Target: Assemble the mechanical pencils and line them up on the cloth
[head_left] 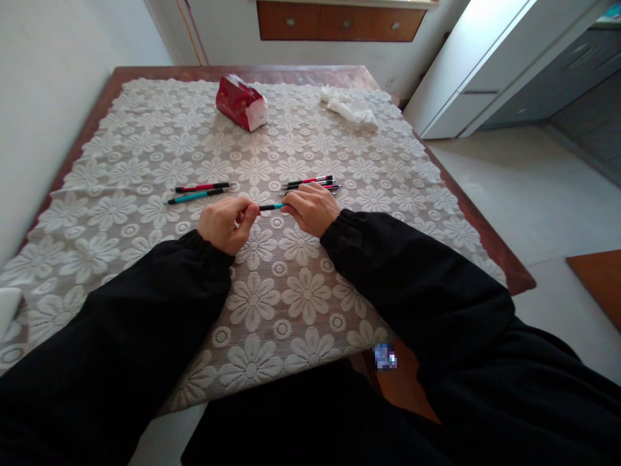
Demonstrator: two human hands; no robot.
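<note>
A black and turquoise pen point(270, 207) spans the gap between my two hands, just above the lace tablecloth. My left hand point(228, 221) pinches its black end between thumb and fingers. My right hand point(312, 208) is closed around the turquoise end, which its fingers partly hide. Beyond my left hand lie two pens side by side, a red and black pen point(202, 187) and a turquoise and black pen point(196, 195). Just behind my right hand is a group of several pens, among them a red and black pen point(310, 180); the hand covers part of this group.
A lace tablecloth point(307, 295) with a flower pattern covers the wooden table point(515, 275). Toward the far side stand a red package point(241, 103) and a crumpled white plastic bag point(350, 109). A white object point(8, 307) sits at the left edge.
</note>
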